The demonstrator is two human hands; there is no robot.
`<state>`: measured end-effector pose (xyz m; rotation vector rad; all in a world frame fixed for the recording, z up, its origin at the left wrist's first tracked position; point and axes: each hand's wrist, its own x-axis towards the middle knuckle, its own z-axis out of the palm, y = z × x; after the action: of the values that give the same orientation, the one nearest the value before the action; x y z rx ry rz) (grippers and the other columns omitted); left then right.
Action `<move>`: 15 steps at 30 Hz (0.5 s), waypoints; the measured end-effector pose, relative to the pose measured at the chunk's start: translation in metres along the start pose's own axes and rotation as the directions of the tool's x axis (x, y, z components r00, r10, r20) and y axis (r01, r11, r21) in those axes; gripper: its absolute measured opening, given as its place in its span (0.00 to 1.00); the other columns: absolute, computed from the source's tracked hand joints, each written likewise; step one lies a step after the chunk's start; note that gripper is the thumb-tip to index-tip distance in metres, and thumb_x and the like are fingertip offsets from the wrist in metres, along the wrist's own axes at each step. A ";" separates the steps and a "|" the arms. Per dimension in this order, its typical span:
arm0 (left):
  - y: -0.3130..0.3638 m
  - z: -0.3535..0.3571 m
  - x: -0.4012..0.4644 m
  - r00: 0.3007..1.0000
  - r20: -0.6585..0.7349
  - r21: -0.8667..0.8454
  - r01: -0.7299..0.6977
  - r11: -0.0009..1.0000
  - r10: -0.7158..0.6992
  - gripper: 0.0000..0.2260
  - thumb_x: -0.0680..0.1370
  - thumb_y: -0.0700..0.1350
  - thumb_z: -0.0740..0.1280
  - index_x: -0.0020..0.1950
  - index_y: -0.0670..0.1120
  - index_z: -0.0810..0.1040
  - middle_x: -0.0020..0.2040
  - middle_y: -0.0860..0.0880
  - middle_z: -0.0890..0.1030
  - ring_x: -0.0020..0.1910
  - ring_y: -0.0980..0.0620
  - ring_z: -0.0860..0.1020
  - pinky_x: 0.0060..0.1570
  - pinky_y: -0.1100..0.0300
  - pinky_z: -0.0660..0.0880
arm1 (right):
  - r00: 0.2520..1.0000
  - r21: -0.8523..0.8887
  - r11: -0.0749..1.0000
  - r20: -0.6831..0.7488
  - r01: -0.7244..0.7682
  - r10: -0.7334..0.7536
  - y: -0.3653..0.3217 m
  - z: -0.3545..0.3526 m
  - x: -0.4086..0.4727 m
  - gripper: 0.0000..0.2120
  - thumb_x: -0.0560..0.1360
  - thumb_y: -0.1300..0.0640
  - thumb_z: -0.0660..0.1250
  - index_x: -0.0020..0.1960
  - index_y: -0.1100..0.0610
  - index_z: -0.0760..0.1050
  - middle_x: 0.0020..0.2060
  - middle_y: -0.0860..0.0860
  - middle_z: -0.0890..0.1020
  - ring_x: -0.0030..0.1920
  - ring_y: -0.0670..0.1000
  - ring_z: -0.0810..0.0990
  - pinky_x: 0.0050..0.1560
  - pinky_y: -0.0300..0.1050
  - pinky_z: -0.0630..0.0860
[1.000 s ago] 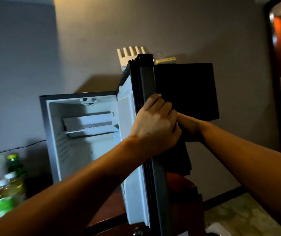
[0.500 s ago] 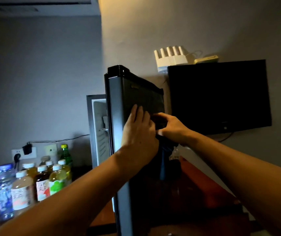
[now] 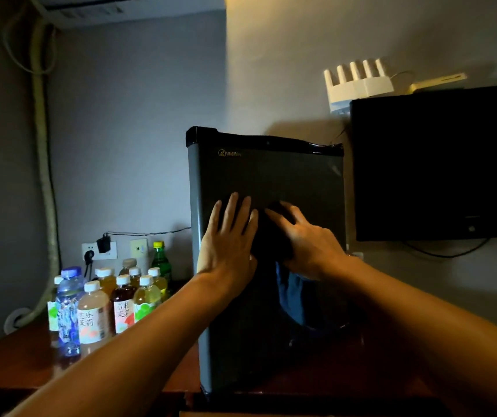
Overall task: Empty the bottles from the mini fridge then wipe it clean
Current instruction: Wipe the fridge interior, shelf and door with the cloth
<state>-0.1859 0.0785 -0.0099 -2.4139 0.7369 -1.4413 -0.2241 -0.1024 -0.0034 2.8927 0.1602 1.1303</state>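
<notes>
Mini fridge point(image 3: 266, 266) at frame centre, standing on the table point(image 3: 9, 365), door shut and facing the camera. Bottles point(image 3: 105, 299) clustered on the table at lower left, left of the fridge, before the wall sockets point(image 3: 99, 251). Left hand point(image 3: 226, 245) flat against the door; right hand point(image 3: 307, 245) just right of it, over a cloth point(image 3: 271, 236) on the door. Television point(image 3: 439, 164) on the wall at right, router point(image 3: 358, 82) above its upper left corner.

Dark grey mini fridge point(image 3: 265, 176), dark cloth point(image 3: 271, 236), white-capped bottles point(image 3: 105, 302).
</notes>
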 end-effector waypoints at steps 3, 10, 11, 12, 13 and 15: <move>-0.008 0.022 0.003 1.000 0.004 0.033 0.022 0.999 -0.022 0.41 0.78 0.64 0.55 0.78 0.47 0.36 0.77 0.42 0.33 0.75 0.39 0.30 0.74 0.41 0.36 | 1.000 0.010 1.000 -0.007 -0.007 0.007 0.006 0.007 0.007 0.42 0.74 0.48 0.69 0.76 0.39 0.44 0.77 0.52 0.49 0.58 0.54 0.79 0.45 0.43 0.74; -0.015 0.062 0.010 0.999 0.002 0.009 0.052 0.999 -0.052 0.43 0.76 0.67 0.56 0.78 0.48 0.36 0.77 0.43 0.33 0.75 0.40 0.30 0.73 0.39 0.38 | 1.000 0.011 1.000 -0.014 0.021 -0.020 0.015 0.022 0.024 0.40 0.74 0.49 0.68 0.78 0.43 0.49 0.78 0.50 0.46 0.58 0.52 0.79 0.46 0.43 0.73; -0.015 0.066 0.011 0.998 0.004 0.005 0.056 0.998 -0.056 0.44 0.75 0.68 0.56 0.78 0.48 0.36 0.77 0.43 0.32 0.75 0.40 0.30 0.73 0.39 0.38 | 1.000 0.011 1.000 -0.019 0.020 -0.020 0.016 0.025 0.026 0.40 0.73 0.50 0.67 0.78 0.43 0.49 0.78 0.50 0.46 0.57 0.53 0.79 0.45 0.43 0.73; -0.016 0.070 0.013 0.998 0.009 0.000 0.059 0.998 -0.059 0.44 0.75 0.68 0.57 0.78 0.49 0.35 0.77 0.43 0.32 0.75 0.40 0.30 0.73 0.39 0.38 | 1.000 0.008 1.000 -0.024 0.020 -0.020 0.017 0.027 0.028 0.40 0.73 0.50 0.67 0.78 0.44 0.49 0.78 0.50 0.45 0.57 0.53 0.79 0.45 0.44 0.74; -0.017 0.074 0.015 0.998 0.013 -0.008 0.061 0.998 -0.060 0.44 0.75 0.68 0.57 0.78 0.49 0.35 0.77 0.43 0.31 0.74 0.40 0.30 0.73 0.39 0.38 | 1.000 -0.002 1.000 -0.024 0.020 -0.020 0.019 0.030 0.030 0.40 0.73 0.50 0.67 0.78 0.44 0.49 0.78 0.50 0.44 0.57 0.53 0.79 0.46 0.46 0.76; -0.018 0.082 0.019 0.998 0.030 -0.024 0.063 0.998 -0.062 0.45 0.75 0.69 0.57 0.78 0.49 0.34 0.76 0.43 0.29 0.74 0.40 0.29 0.73 0.38 0.39 | 1.000 -0.023 1.000 -0.013 0.018 -0.019 0.021 0.036 0.035 0.39 0.74 0.49 0.66 0.78 0.44 0.49 0.78 0.50 0.42 0.56 0.54 0.80 0.44 0.46 0.76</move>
<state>-0.1011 0.0793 -0.0276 -2.4923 0.6832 -1.4252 -0.1728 -0.1193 -0.0047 2.8586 0.1729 1.1416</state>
